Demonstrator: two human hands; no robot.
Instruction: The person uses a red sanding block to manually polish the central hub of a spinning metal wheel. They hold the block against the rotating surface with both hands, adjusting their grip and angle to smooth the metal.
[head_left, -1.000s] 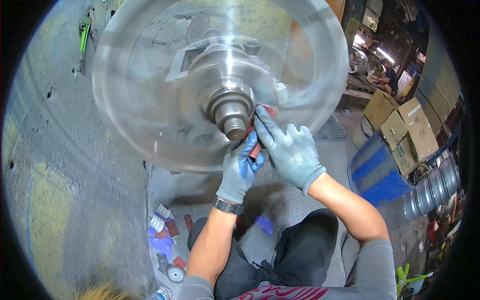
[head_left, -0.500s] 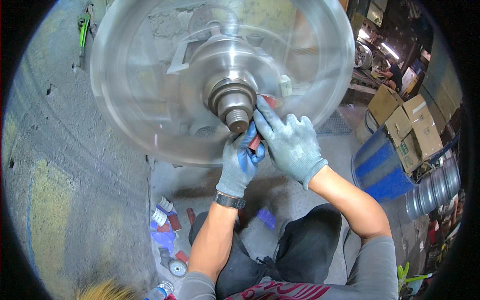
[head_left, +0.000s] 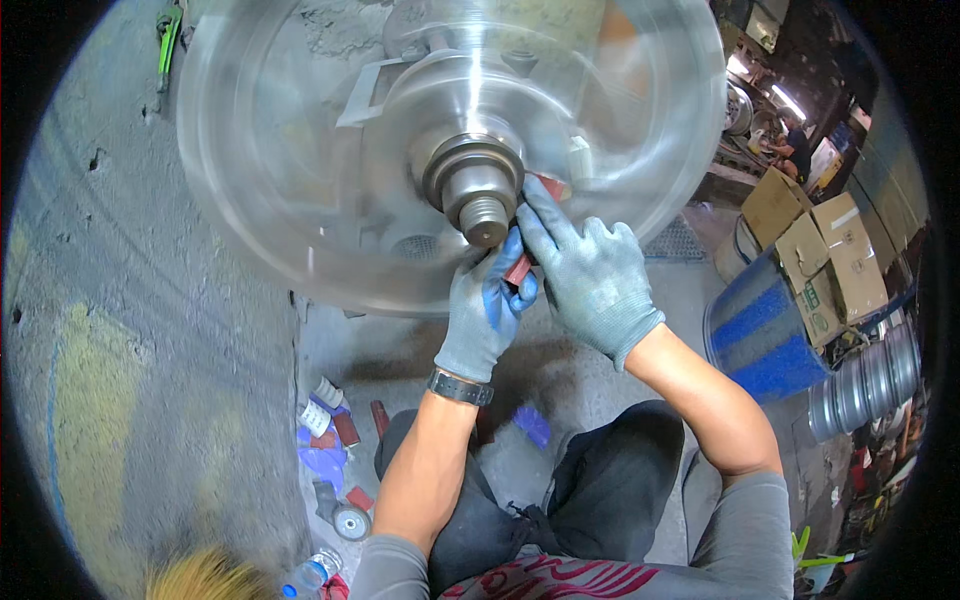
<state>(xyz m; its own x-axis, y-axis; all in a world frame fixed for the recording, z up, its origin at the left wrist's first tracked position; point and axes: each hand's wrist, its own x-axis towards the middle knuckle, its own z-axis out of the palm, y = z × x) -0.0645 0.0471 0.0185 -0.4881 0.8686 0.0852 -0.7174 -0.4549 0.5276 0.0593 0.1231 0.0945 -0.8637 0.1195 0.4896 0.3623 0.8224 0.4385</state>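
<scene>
A large metal wheel (head_left: 235,215), blurred by spinning, turns on a spindle (head_left: 485,222) with a threaded end. A folded red-brown strip of sandpaper (head_left: 518,270) lies against the wheel's hub side, just right of the spindle; its upper end shows beyond my fingertips. My left hand (head_left: 487,305), in a grey glove with a blue palm, pinches the strip's lower end below the spindle. From the right, my right hand (head_left: 597,285), gloved alike, presses the strip with its index and middle fingers held together. The thumb is hidden.
A blue drum (head_left: 762,330) topped with cardboard boxes (head_left: 830,265) stands to the right, beside stacked metal rims (head_left: 865,380). Red abrasive scraps (head_left: 346,429), a small wheeled tool (head_left: 350,522) and a plastic bottle (head_left: 308,575) lie on the floor at left. Another person (head_left: 795,150) sits far off.
The view has shifted slightly, so the wheel and spindle appear a little higher and farther right. Both hands stay on the sandpaper, and the wheel still spins.
</scene>
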